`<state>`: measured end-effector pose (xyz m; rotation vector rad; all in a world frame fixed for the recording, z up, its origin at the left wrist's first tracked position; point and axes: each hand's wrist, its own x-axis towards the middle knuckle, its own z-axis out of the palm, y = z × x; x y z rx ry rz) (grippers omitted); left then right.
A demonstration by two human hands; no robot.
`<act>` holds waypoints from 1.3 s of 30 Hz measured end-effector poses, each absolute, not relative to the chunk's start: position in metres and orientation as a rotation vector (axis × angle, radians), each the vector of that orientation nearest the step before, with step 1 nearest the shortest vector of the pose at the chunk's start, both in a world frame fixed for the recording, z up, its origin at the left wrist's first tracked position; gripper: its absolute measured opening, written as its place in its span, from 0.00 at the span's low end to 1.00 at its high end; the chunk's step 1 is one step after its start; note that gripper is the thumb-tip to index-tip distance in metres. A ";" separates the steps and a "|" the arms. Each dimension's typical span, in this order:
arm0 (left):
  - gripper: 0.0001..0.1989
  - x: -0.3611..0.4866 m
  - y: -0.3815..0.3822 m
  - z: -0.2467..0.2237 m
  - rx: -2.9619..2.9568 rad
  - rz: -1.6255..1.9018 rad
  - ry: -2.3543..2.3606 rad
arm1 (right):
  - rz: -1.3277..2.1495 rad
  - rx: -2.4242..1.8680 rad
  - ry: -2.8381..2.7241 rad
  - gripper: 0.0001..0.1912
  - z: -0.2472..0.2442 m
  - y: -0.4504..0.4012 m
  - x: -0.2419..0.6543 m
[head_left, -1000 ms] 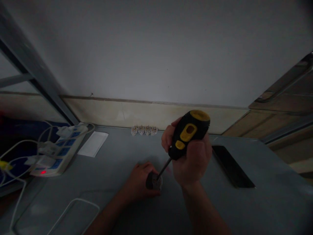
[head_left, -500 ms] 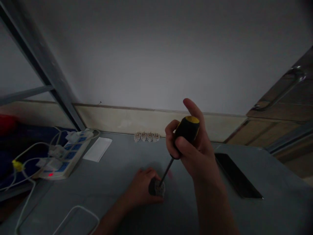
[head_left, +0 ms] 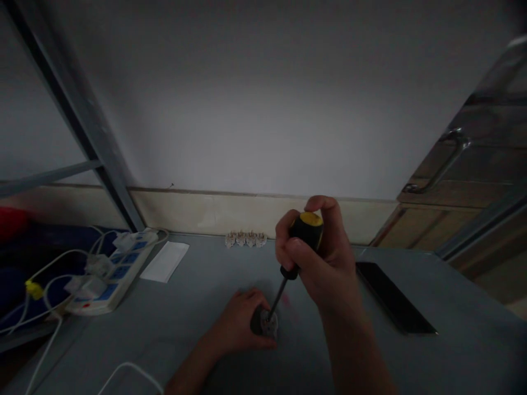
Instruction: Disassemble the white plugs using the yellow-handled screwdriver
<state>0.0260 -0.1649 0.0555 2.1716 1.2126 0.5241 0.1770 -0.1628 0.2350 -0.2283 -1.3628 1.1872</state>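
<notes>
My right hand (head_left: 319,255) is wrapped round the black handle of a screwdriver (head_left: 307,233) with a yellow end cap. Its index finger curls over near the cap. The metal shaft slants down to the left, and its tip meets the pale face of a small round plug-like part (head_left: 269,325). My left hand (head_left: 242,321) grips this part by its dark side, thumb below and fingers above, low over the grey table. Dim light hides the detail at the tip. Against the wall stands a row of several small pale pieces with metal pins (head_left: 246,239).
At the left lies a power strip (head_left: 111,282) with several plugs and white cables (head_left: 127,365). Beside it is a white paper (head_left: 165,261). A flat black object (head_left: 395,299) lies right of my right arm. The wall (head_left: 255,137) bounds the grey table (head_left: 206,285) at the back.
My right index finger, stretched out before, has bent in towards the screwdriver's yellow cap. The handle sits a little lower and further left. The camera view has shifted slightly.
</notes>
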 end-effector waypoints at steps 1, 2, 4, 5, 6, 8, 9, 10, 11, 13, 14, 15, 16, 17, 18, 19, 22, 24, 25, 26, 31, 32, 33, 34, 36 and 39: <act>0.27 0.026 -0.165 0.055 2.182 0.526 1.213 | 1.215 -0.211 -1.370 0.15 0.235 -0.161 0.176; 0.27 0.026 -0.165 0.054 2.189 0.530 1.213 | 1.252 -0.186 -1.388 0.15 0.236 -0.160 0.177; 0.27 0.026 -0.165 0.055 2.197 0.528 1.206 | 1.296 -0.153 -1.422 0.16 0.236 -0.156 0.181; 0.28 0.025 -0.165 0.055 2.197 0.525 1.201 | 1.295 -0.163 -1.438 0.15 0.236 -0.156 0.183; 0.28 0.025 -0.165 0.056 2.194 0.522 1.196 | 1.278 -0.182 -1.454 0.14 0.236 -0.156 0.185; 0.28 0.025 -0.166 0.057 2.183 0.527 1.186 | 1.217 -0.220 -1.457 0.11 0.235 -0.157 0.188; 0.28 0.024 -0.166 0.057 2.179 0.536 1.182 | 1.173 -0.234 -1.441 0.12 0.235 -0.159 0.188; 0.28 0.024 -0.166 0.056 2.178 0.545 1.177 | 1.130 -0.245 -1.420 0.14 0.235 -0.160 0.187; 0.28 0.024 -0.166 0.056 2.180 0.551 1.175 | 1.088 -0.252 -1.395 0.16 0.234 -0.162 0.186; 0.29 0.023 -0.166 0.056 2.185 0.542 1.177 | 1.026 -0.257 -1.357 0.19 0.234 -0.162 0.183; 0.29 0.023 -0.166 0.056 2.186 0.530 1.179 | 1.024 -0.242 -1.349 0.19 0.235 -0.162 0.183; 0.29 0.023 -0.166 0.056 2.186 0.520 1.181 | 1.046 -0.223 -1.346 0.17 0.236 -0.161 0.183; 0.28 0.023 -0.166 0.056 2.185 0.514 1.184 | 1.085 -0.208 -1.347 0.15 0.236 -0.160 0.183; 0.28 0.023 -0.166 0.057 2.184 0.510 1.184 | 1.128 -0.205 -1.352 0.14 0.238 -0.159 0.185; 0.28 0.022 -0.166 0.058 2.184 0.510 1.180 | 1.164 -0.213 -1.362 0.14 0.239 -0.159 0.186; 0.28 0.022 -0.166 0.058 2.185 0.516 1.176 | 1.185 -0.231 -1.382 0.15 0.240 -0.159 0.188; 0.28 0.022 -0.167 0.060 2.177 0.526 1.171 | 1.100 -0.290 -1.418 0.09 0.241 -0.164 0.190; 0.28 0.023 -0.167 0.060 2.169 0.525 1.172 | 1.032 -0.301 -1.388 0.09 0.240 -0.168 0.189; 0.28 0.023 -0.167 0.060 2.167 0.519 1.175 | 1.016 -0.307 -1.364 0.12 0.240 -0.169 0.188; 0.29 0.023 -0.167 0.061 2.166 0.511 1.179 | 1.009 -0.317 -1.342 0.14 0.240 -0.169 0.187; 0.29 0.023 -0.166 0.060 2.174 0.479 1.196 | 1.099 -0.279 -1.353 0.12 0.240 -0.160 0.194; 0.29 0.023 -0.166 0.060 2.177 0.483 1.190 | 1.166 -0.250 -1.370 0.14 0.240 -0.158 0.197; 0.29 0.023 -0.166 0.060 2.179 0.487 1.186 | 1.228 -0.233 -1.386 0.15 0.240 -0.157 0.200; 0.29 0.023 -0.166 0.059 2.179 0.492 1.183 | 1.263 -0.237 -1.402 0.16 0.240 -0.156 0.203; 0.28 0.023 -0.166 0.059 2.183 0.501 1.178 | 1.219 -0.290 -1.450 0.12 0.239 -0.157 0.205; 0.28 0.023 -0.166 0.059 2.200 0.503 1.166 | 1.067 -0.321 -1.446 0.11 0.236 -0.158 0.197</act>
